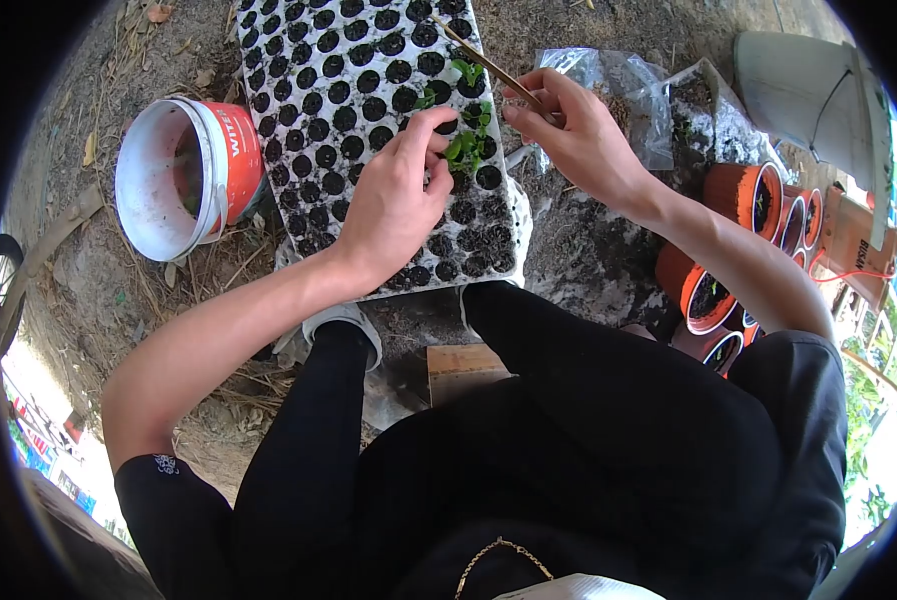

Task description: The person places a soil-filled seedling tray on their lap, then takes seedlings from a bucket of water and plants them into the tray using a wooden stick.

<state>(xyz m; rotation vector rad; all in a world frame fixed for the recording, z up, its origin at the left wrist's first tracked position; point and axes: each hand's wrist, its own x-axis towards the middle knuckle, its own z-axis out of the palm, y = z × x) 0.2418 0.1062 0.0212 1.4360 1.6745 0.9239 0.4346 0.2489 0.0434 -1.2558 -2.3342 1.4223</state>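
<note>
A white seedling tray (pixel 357 63) with rows of round, soil-filled holes lies on the ground in front of me. Small green seedlings (pixel 466 148) stand near its right side. My left hand (pixel 397 196) is over the tray beside these seedlings, fingers curled towards them; whatever may be between the fingertips is hidden. To the right of the tray my right hand (pixel 581 130) is closed on a thin brown stick (pixel 489 66), which points up and left over the tray's upper right part.
On the left stands a red and white bucket (pixel 237 160). Clear plastic bags (pixel 637 105) lie right of the tray. Orange pots (pixel 734 195) and a large grey container (pixel 799 95) are farther right. A wooden block (pixel 464 372) sits between my feet.
</note>
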